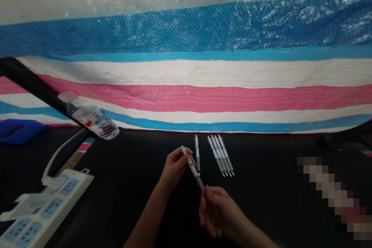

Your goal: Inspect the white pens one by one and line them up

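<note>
Between my two hands is a white pen (194, 170) with a grey grip, held at a slant above the black table. My left hand (175, 166) pinches its white upper end. At the lower grey end, the thumb and fingers of my right hand (216, 209) close on the pen; its tip is hidden by them. Just beyond my left fingers, a single similar pen (197, 149) lies on the table. To its right, several matching pens (220, 157) lie side by side in a row, tips toward me.
A white power strip (69, 201) with a plugged-in cable lies at the lower left. Behind it are a clear plastic cup (95, 120) and a blue tray (21, 130). A striped plastic sheet (186, 99) hangs along the table's (261, 193) far edge. Something at the right is pixelated.
</note>
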Demonstrator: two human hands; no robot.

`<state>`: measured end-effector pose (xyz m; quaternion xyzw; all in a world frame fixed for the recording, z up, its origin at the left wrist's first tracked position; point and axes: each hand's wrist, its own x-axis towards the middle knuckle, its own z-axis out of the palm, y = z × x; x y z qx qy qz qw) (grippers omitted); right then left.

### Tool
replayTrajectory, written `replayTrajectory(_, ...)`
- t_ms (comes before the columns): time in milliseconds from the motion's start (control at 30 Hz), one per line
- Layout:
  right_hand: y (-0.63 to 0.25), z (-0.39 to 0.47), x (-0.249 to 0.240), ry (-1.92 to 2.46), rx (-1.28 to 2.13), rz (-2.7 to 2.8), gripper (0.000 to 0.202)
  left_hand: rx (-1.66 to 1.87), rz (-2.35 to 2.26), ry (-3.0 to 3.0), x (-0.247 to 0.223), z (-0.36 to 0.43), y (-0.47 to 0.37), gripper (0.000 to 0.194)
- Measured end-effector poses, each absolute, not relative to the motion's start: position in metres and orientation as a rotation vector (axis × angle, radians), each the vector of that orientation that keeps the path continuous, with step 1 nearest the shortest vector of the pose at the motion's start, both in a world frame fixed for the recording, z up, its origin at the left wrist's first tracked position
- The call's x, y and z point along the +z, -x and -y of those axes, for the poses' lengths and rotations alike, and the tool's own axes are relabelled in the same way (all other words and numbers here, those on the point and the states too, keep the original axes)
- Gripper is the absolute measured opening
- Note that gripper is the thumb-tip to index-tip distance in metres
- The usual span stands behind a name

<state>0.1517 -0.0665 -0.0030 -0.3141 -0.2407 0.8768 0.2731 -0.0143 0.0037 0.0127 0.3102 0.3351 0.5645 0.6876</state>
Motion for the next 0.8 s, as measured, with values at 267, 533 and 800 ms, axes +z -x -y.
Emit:
replayTrajectory(267,-0.156,0.065,0.005,1.215,1.885,1.078,0.052,1.279,-0.762,-0.722,0.012,-0.003,0.013,0.031)
replayTrajectory(533,-0.159,0.063,-0.006,0.838,2.439,0.620,0.048,1.247,-0.662,-0.662,0.009,-0.003,0.014,0.033)
replayTrajectory(800,-0.167,0.056,0.003,1.110,1.905,1.243,0.058,1.307,-0.831,-0.754,0.013,-0.002,0.009,0.046)
